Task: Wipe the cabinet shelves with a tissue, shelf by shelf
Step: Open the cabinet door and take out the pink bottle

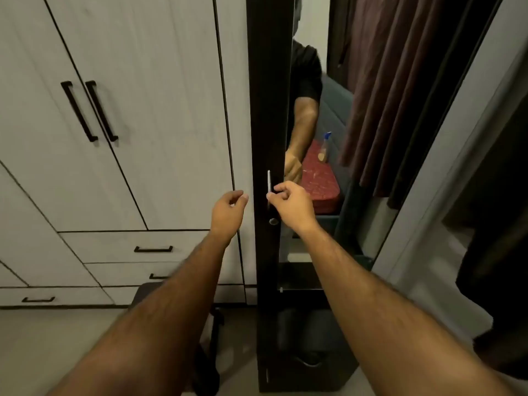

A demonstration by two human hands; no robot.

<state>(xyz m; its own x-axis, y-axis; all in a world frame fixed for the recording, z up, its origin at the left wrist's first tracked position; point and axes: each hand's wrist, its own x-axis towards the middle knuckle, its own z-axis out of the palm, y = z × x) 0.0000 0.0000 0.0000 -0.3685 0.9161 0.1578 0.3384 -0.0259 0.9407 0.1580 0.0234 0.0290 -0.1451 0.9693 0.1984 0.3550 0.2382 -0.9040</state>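
Cabinet (268, 115) is the narrow dark unit dead centre, door shut as far as I can tell; its handle (269, 182) is a thin metal bar running 12-to-6, vertical, with a round lock (273, 221) just below at 6. My right hand (291, 205) is the nearer one: its grip is pinched on the handle's lower end, thumb and forefinger curled round it, wrist coming in from 5 o'clock, forearm extended. Left hand (228, 208) sits at 9 o'clock of the handle, just beside the cabinet's left edge, fingers loosely curled, holding nothing, not touching the door that I can see. No tissue visible in either hand or anywhere in view; shelves are hidden behind the door. My read: the step is opening the door, so the pull goes toward me off that vertical bar. Mirror panel (314, 138) at 3 o'clock shows a reflected arm.
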